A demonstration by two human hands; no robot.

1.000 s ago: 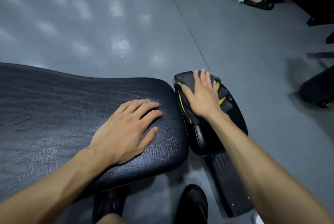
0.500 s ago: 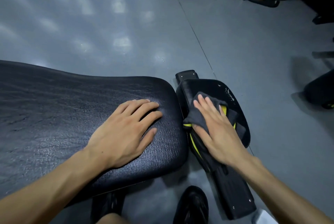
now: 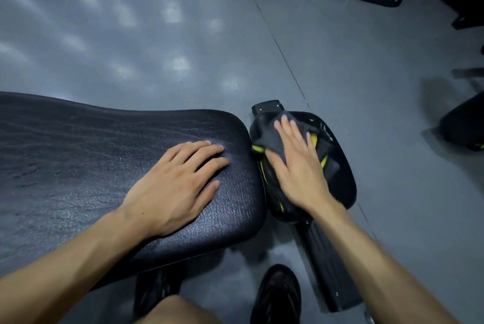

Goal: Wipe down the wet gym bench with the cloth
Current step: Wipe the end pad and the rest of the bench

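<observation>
Though motion-blurred, right hand presses flat, fingers spread, on grey cloth over small seat pad, centre-right. Left hand flat on bench surface. Grey floor; upper right cut off.

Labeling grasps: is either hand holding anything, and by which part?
No grip. Right hand presses the cloth flat on the small pad, fingers straight. Left hand lies flat on the bench.
</observation>
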